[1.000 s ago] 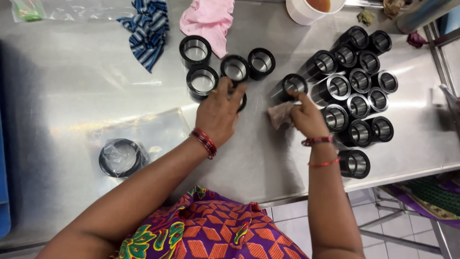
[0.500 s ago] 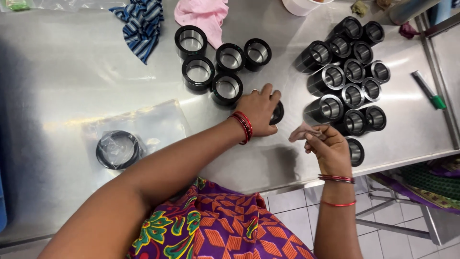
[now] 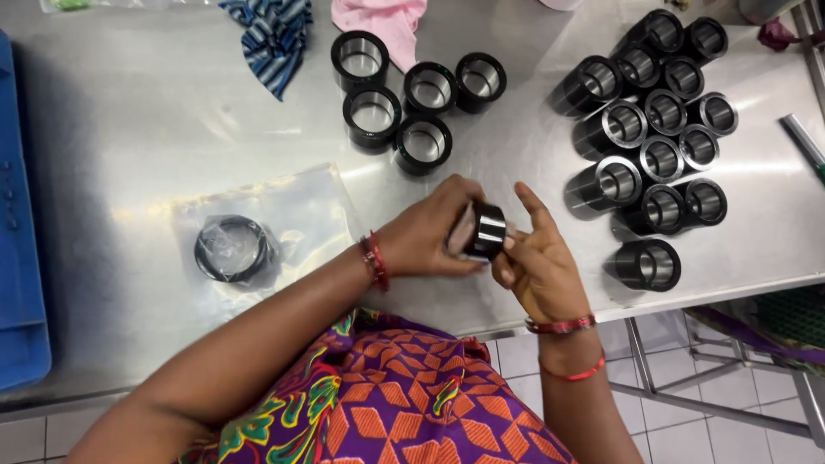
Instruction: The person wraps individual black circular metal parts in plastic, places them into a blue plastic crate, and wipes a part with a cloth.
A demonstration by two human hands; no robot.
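Observation:
My left hand (image 3: 430,230) holds a short black metal ring (image 3: 486,230) with a shiny inner face, lifted just above the steel table (image 3: 129,129) near its front edge. My right hand (image 3: 534,259) meets it from the right, fingers on the ring and on a small pinkish cloth (image 3: 510,230) mostly hidden behind it. Several matching black rings (image 3: 402,93) stand in a cluster behind my left hand. A larger group of rings (image 3: 655,137) stands to the right of my right hand.
A clear plastic bag (image 3: 258,223) with a black ring (image 3: 234,249) in it lies at the left. A blue tray (image 3: 19,241) sits at the far left edge. A striped cloth (image 3: 273,36) and a pink cloth (image 3: 387,21) lie at the back.
My left hand took a ring from the near cluster and brought it toward me. My right hand with the cloth moved in to meet it. The camera shifted.

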